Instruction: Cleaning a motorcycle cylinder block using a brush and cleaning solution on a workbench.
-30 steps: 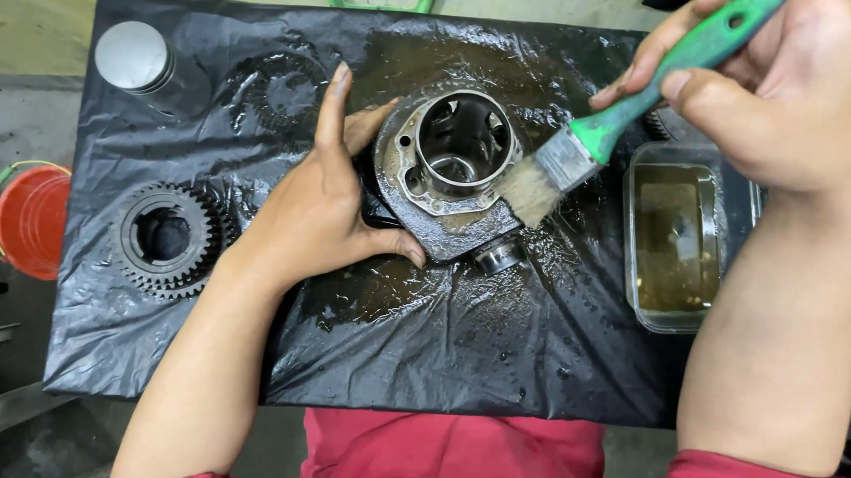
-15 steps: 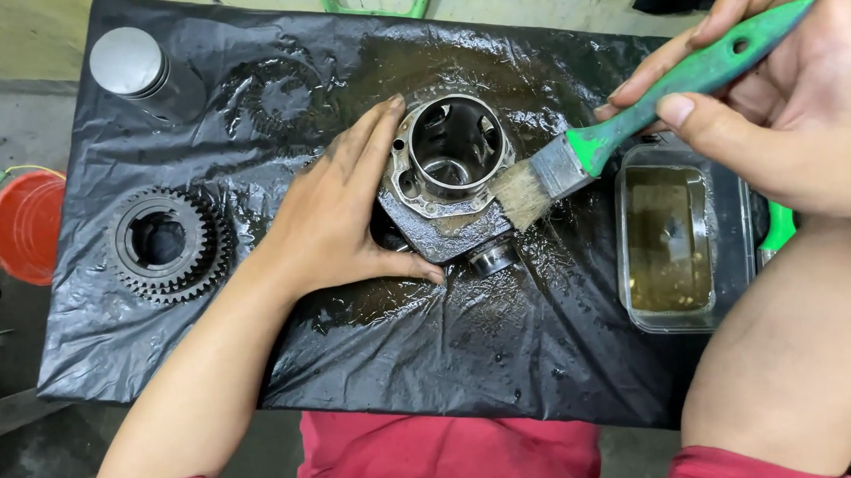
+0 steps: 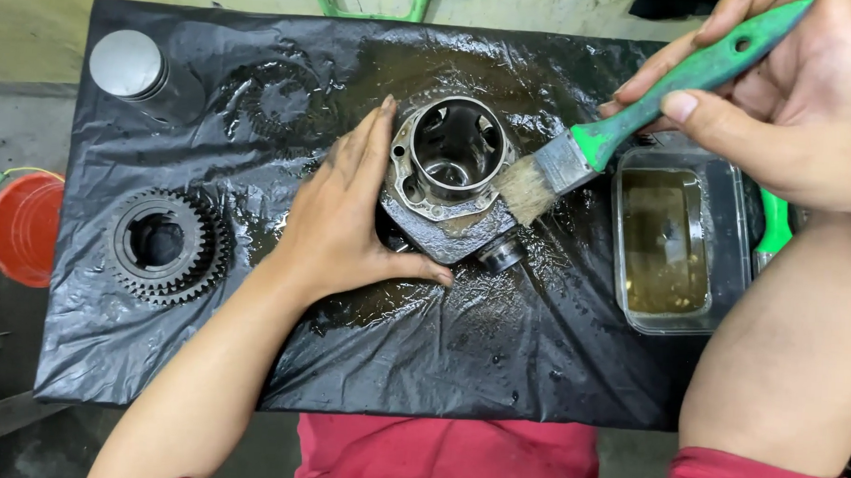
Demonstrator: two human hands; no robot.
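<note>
Here one brush (image 3: 637, 114), one cylinder (image 3: 451, 179), one gear (image 3: 166, 246), seemingly one tray (image 3: 671, 240).

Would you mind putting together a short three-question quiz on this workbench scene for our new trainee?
1. True or false: the right hand holds a green-handled brush whose bristles touch the metal cylinder part.
2. Which hand steadies the cylinder part? A) left hand B) right hand C) neither
3. Fill in: the clear tray of brownish liquid sits to the ____ of the cylinder part, as the camera sees it.

Key
1. True: the bristles rest against its right side.
2. A: the left hand cups its left side, thumb along the base.
3. Right. The gear lies on the left of the black plastic sheet.
</note>
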